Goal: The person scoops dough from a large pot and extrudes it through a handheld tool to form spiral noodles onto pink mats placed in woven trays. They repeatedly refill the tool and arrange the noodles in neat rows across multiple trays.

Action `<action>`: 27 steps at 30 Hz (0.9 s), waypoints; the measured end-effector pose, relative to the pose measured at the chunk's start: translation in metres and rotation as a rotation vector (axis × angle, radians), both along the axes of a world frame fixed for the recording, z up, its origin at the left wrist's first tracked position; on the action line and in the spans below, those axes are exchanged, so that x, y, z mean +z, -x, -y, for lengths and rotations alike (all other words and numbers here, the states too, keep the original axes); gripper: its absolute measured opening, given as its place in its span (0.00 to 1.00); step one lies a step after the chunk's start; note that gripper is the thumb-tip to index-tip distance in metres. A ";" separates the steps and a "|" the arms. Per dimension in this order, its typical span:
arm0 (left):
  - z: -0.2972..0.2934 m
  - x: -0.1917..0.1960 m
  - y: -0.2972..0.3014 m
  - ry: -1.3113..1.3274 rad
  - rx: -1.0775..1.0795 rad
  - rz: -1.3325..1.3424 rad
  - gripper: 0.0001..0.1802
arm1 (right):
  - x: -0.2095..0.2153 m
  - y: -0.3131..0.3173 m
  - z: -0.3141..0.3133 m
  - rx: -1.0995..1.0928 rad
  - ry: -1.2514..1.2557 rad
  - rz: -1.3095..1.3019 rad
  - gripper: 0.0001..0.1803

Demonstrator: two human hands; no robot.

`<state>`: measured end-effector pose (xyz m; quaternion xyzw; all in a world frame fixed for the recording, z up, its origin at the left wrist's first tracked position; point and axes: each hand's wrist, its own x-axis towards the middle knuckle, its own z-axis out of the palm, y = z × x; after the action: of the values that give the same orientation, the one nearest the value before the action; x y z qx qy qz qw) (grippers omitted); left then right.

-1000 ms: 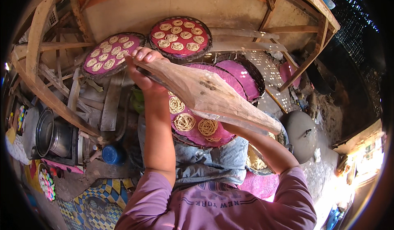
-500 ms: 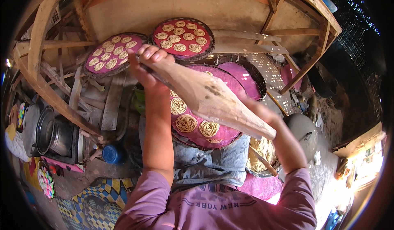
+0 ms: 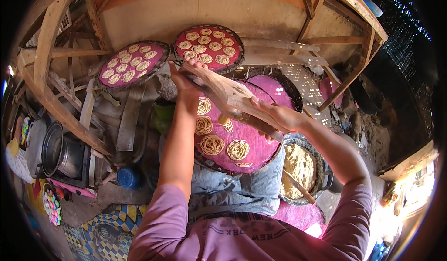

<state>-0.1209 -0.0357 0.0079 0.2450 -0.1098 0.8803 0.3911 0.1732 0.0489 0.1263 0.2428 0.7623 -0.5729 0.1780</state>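
Observation:
A wooden hand press with two long handles hangs tilted over a round, pink-lined tray on my lap. My left hand is wrapped round its upper left end. My right hand grips the right end, thumb on top and fingers curled beneath, squeezing both handles. A short tan nozzle sticks out underneath, and a small tangle of dough strands lies just below it. Several coiled dough nests sit on the tray's left and near side. The press hides the tray's far part.
Two round trays, one pink and one red, hold more nests at the back. A pot of dough with a wooden stick stands at my right. Wooden beams and a blue container are on the left.
The press has turned, so its nozzle and lower handle now show. My right hand has moved from blurred motion to gripping its right end. Strands now lie beneath the nozzle.

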 end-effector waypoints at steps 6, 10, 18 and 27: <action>-0.001 0.024 -0.014 -0.045 -0.034 -0.128 0.29 | 0.027 -0.006 -0.004 -0.083 -0.166 0.013 0.41; 0.006 0.032 -0.012 -0.016 0.020 -0.097 0.27 | 0.016 -0.007 0.001 -0.045 0.000 -0.107 0.43; -0.021 -0.001 -0.024 -0.053 -0.202 0.064 0.32 | 0.004 -0.030 -0.012 -0.147 0.037 -0.058 0.50; -0.014 -0.015 -0.018 -0.106 -0.151 0.273 0.26 | -0.103 0.008 -0.022 -0.109 0.943 -0.314 0.49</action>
<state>-0.1028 -0.0214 -0.0070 0.1342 -0.2262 0.8666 0.4240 0.1648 0.0713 0.0229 0.0865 0.4241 -0.8933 0.1214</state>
